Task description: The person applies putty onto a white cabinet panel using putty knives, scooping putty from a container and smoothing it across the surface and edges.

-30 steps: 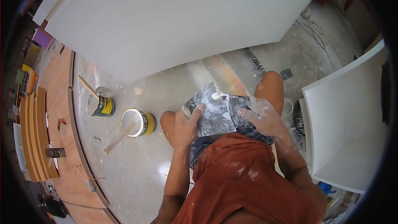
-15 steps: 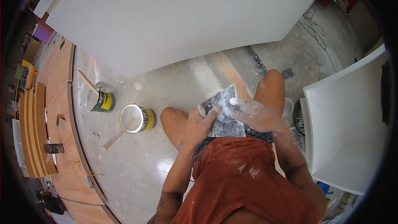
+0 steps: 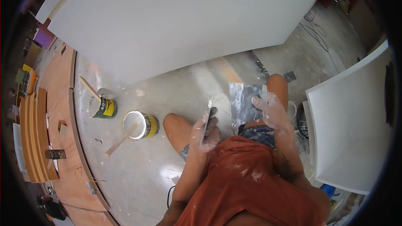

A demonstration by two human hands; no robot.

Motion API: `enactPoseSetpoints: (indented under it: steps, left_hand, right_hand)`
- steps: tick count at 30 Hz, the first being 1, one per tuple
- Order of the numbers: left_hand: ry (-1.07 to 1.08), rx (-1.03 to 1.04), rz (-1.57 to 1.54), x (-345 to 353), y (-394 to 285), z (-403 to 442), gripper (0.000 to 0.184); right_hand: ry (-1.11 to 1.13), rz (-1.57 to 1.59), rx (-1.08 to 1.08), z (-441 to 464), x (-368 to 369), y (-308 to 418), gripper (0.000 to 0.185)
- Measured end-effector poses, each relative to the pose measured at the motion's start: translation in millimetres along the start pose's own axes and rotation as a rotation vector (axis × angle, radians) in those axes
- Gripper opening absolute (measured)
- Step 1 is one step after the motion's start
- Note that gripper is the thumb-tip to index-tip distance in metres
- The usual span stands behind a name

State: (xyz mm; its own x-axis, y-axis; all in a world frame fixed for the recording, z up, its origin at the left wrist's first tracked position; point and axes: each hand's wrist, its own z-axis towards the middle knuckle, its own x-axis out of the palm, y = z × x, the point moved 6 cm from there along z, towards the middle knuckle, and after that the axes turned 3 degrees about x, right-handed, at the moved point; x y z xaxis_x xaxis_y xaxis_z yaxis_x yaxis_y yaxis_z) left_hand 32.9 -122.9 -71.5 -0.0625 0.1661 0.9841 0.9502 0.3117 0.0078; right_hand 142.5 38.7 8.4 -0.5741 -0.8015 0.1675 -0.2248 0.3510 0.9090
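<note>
My left hand (image 3: 204, 136) is closed on a thin flat putty spreader (image 3: 207, 120), turned almost edge-on to me, with white paste on its upper tip. In my right hand (image 3: 274, 112) is a second, broader putty spreader (image 3: 246, 104), a rectangular plate with its face toward me, smeared grey and white. The thumb lies over its right edge. A gap separates the two spreaders, both above my lap. White paste coats the fingers of both hands.
A large white panel (image 3: 184, 21) stands in front. On the concrete floor to the left are an open paint can (image 3: 150, 126) with a wooden stick and another can (image 3: 109, 108). A curved white panel (image 3: 343, 129) is at right; wooden boards (image 3: 63, 113) lie far left.
The two spreaders were together, one over the other, with a white blob on the plate; now they are apart. My left hand has turned its spreader edge-on, and the right plate is raised.
</note>
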Motion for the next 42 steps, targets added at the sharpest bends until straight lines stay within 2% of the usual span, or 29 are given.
enactPoseSetpoints:
  steps: [1, 3, 5, 7, 9, 10, 11, 13, 14, 15, 17, 18, 19, 21, 22, 23, 25, 26, 28, 29, 31, 33, 36, 37, 38, 39, 40, 41, 42]
  left_hand:
    - [0.352, -0.254, -0.338, 19.3, 13.8, -3.1, 0.034]
    - [0.240, -0.298, -0.389, 16.9, 24.0, -4.0, 0.040]
    - [0.291, -0.141, -0.249, 3.5, 26.5, -1.8, 0.039]
    - [-0.073, -0.034, -0.095, -19.8, 13.2, -4.6, 0.035]
    - [-0.546, 0.250, 0.224, -27.7, -16.9, -8.8, 0.030]
    - [-0.423, 0.233, 0.124, -30.1, -18.5, -6.4, 0.028]
    - [-0.304, 0.203, 0.026, -23.2, -19.8, -4.6, 0.025]
    - [0.228, -0.200, -0.442, 15.5, 3.6, -9.4, 0.024]
    - [0.274, -0.260, -0.435, 17.6, 9.4, -7.5, 0.025]
    - [0.276, -0.269, -0.438, 14.7, 12.0, -7.9, 0.025]
    - [-0.166, 0.043, 0.028, -22.0, 0.7, -6.8, 0.021]
    - [-0.327, 0.126, 0.091, -14.5, -9.7, -3.2, 0.021]
    - [-0.494, 0.198, 0.167, -6.3, -19.7, -1.8, 0.020]
    - [-0.489, 0.536, 0.332, -13.8, -55.7, -1.3, 0.023]
    - [-0.430, 0.587, 0.307, -13.5, -61.2, -1.7, 0.028]
    - [-0.429, 0.596, 0.300, -11.0, -61.8, -1.7, 0.028]
    - [-0.462, 0.729, 0.380, -2.6, -63.2, -7.7, 0.038]
    - [-0.461, 0.723, 0.378, 12.8, -56.6, -8.6, 0.038]
    - [-0.714, 0.794, 0.660, 43.8, -50.2, -21.6, 0.042]
    - [-0.710, 0.786, 0.659, 32.5, -49.9, -21.2, 0.042]
    - [-0.436, 0.847, 1.365, 28.3, -51.0, -17.0, 0.043]
    - [-0.377, 0.736, 1.468, 28.9, -46.6, -18.5, 0.043]
    - [-0.292, 0.536, 1.686, 41.5, -36.8, -20.7, 0.043]
    - [-0.269, 0.442, 1.789, 42.9, -32.8, -20.2, 0.043]
    - [-0.267, 0.443, 1.790, 40.1, -31.3, -20.3, 0.043]
    - [-0.088, 0.504, 1.922, 42.7, -21.8, -19.8, 0.043]
    - [0.099, 0.560, 2.043, 44.8, -11.5, -21.5, 0.044]
    - [0.099, 0.558, 2.043, 41.0, -13.0, -21.9, 0.044]
    - [-0.192, 0.450, 1.820, 24.6, -29.4, -20.5, 0.042]
  right_hand:
    - [0.011, 0.002, -0.003, 11.4, 3.9, -4.9, 0.038]
    - [-0.135, 0.172, -0.133, 31.4, 7.5, -8.7, 0.039]
    - [-0.043, 0.082, -0.118, 26.0, 35.5, -15.0, 0.038]
    - [0.054, -0.014, -0.108, 16.2, 47.3, -17.5, 0.037]
    - [0.496, -0.630, -0.206, -1.1, 67.8, -25.1, 0.036]
    - [0.531, -0.510, -0.557, 1.0, 65.8, -17.4, 0.029]
    - [0.535, -0.511, -0.562, 5.7, 66.7, -14.8, 0.029]
    - [0.134, 0.539, 0.002, 29.3, 35.9, -29.1, 0.026]
    - [-0.033, 0.549, -0.017, 40.3, 32.7, -31.6, 0.027]
    - [-0.041, 0.547, -0.022, 37.1, 34.0, -31.8, 0.027]
    - [0.161, -0.224, -0.150, 23.4, 49.0, -20.7, 0.031]
    - [0.287, -0.538, -0.248, 13.4, 57.8, -14.5, 0.033]
    - [0.296, -0.539, -0.249, 11.4, 51.5, -21.0, 0.033]
    - [0.317, 0.078, -0.202, 6.8, 38.2, -33.1, 0.034]
    - [0.268, 0.304, -0.167, 4.9, 30.9, -32.5, 0.032]
    - [0.277, 0.298, -0.165, 6.8, 33.2, -35.6, 0.032]
    - [-0.063, 0.408, -0.221, 9.3, 17.8, -45.8, 0.033]
    - [-0.069, 0.406, -0.222, 2.7, 25.6, -41.6, 0.033]
    - [-0.274, 0.123, -0.076, -12.6, 40.2, -35.4, 0.035]
    - [-0.283, 0.121, -0.077, -10.5, 46.0, -36.5, 0.035]
    - [-0.341, 0.034, -0.184, -3.2, 46.5, -37.5, 0.037]
    - [-0.318, -0.030, -0.263, 4.2, 45.5, -27.0, 0.035]
    - [-0.449, -0.042, -0.265, 10.9, 43.6, -2.5, 0.022]
    - [-0.414, 0.065, -0.224, 16.0, 42.3, 2.1, 0.025]
    - [-0.378, 0.170, -0.187, 21.7, 40.0, 5.1, 0.028]
    - [-0.380, 0.171, -0.187, 27.9, 30.8, 5.3, 0.028]
    - [-0.453, -0.209, -0.400, 28.3, 16.8, 15.3, 0.031]
    - [-0.470, -0.404, -0.504, 26.1, 5.5, 12.9, 0.033]
    - [-0.507, -0.594, -0.611, 22.7, -5.4, 9.6, 0.034]
